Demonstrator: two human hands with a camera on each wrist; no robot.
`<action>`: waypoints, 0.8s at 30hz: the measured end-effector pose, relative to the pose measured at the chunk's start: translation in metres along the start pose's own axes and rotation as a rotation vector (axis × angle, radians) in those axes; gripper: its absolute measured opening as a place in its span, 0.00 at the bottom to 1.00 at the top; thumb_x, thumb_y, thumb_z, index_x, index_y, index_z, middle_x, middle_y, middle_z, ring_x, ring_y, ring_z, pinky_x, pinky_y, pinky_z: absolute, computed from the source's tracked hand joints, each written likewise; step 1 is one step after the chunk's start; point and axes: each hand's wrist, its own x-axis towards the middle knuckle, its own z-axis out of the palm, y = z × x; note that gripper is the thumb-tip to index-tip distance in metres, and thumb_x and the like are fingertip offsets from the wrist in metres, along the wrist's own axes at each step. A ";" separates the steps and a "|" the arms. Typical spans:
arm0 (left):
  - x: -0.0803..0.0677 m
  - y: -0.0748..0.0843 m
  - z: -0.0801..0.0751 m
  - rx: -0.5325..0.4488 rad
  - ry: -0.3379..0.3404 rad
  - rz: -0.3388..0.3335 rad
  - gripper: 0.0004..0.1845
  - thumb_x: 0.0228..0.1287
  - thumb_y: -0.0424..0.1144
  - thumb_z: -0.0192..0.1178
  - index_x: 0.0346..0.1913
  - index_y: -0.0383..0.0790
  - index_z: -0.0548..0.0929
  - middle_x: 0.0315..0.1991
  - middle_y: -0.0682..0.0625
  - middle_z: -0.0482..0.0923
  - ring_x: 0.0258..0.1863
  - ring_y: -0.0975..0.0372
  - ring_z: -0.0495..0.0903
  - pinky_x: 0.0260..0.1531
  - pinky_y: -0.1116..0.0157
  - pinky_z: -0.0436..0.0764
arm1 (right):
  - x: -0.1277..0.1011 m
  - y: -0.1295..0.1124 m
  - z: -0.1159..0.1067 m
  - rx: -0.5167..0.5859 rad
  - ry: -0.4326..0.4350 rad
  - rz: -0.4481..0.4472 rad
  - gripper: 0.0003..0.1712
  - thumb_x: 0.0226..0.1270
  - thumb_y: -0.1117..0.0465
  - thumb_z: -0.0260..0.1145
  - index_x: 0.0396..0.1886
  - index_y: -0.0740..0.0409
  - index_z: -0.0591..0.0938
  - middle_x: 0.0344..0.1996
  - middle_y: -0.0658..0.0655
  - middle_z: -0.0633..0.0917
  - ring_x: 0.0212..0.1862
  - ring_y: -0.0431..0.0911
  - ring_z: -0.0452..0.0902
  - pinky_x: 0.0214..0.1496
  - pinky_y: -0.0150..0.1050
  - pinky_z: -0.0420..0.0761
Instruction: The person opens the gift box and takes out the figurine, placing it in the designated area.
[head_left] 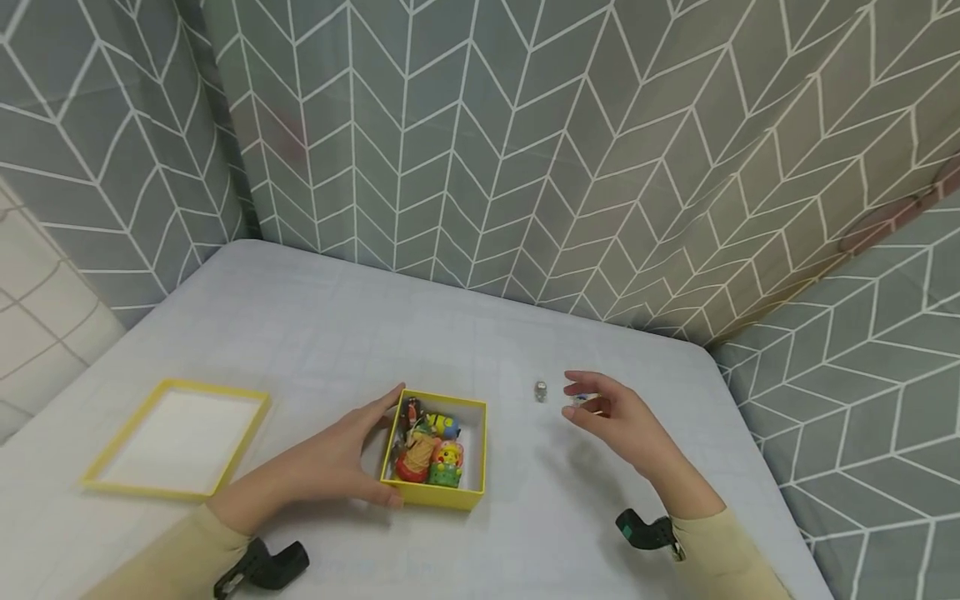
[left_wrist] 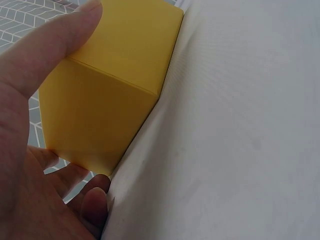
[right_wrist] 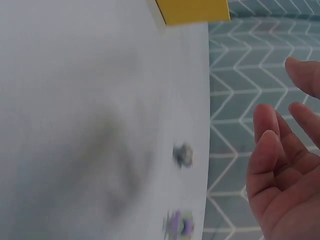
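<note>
My left hand (head_left: 341,454) holds a yellow box (head_left: 442,497) at its left side, the thumb on the near wall and the fingers round towards the far corner. Inside the box lie several small toy figures, among them a yellow character in a green and pink outfit (head_left: 447,463) and a blue and yellow one (head_left: 444,426). My right hand (head_left: 618,421) hovers above the table with its fingers loosely bent and nothing held. A small grey figurine (head_left: 541,391) stands to its left. Another small figurine with purple and green parts (right_wrist: 179,226) is partly hidden by the fingers in the head view.
A yellow-rimmed box lid (head_left: 176,437) lies with its white inside up at the left of the table. White cloth covers the table (head_left: 360,317). Grey curtains with a white zigzag pattern (head_left: 465,150) hang behind and at the sides.
</note>
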 end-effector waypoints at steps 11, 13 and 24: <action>0.000 -0.001 0.000 -0.005 0.008 0.007 0.76 0.27 0.72 0.77 0.80 0.58 0.43 0.72 0.47 0.62 0.72 0.50 0.57 0.68 0.41 0.57 | 0.004 -0.038 0.052 -0.010 -0.152 -0.107 0.26 0.64 0.49 0.72 0.62 0.41 0.79 0.52 0.53 0.82 0.45 0.45 0.80 0.45 0.43 0.81; 0.000 -0.001 -0.001 -0.009 0.009 0.008 0.76 0.27 0.72 0.77 0.80 0.57 0.43 0.72 0.47 0.62 0.72 0.50 0.57 0.68 0.41 0.57 | 0.005 -0.043 0.060 -0.016 -0.183 -0.131 0.26 0.64 0.49 0.72 0.61 0.41 0.79 0.51 0.53 0.83 0.44 0.45 0.80 0.45 0.42 0.81; -0.001 -0.001 0.000 -0.022 0.008 0.009 0.76 0.27 0.71 0.77 0.80 0.58 0.43 0.72 0.47 0.61 0.73 0.50 0.54 0.68 0.41 0.56 | 0.007 -0.060 0.093 -0.092 -0.290 -0.267 0.24 0.63 0.54 0.73 0.58 0.53 0.82 0.49 0.50 0.84 0.32 0.41 0.75 0.32 0.35 0.78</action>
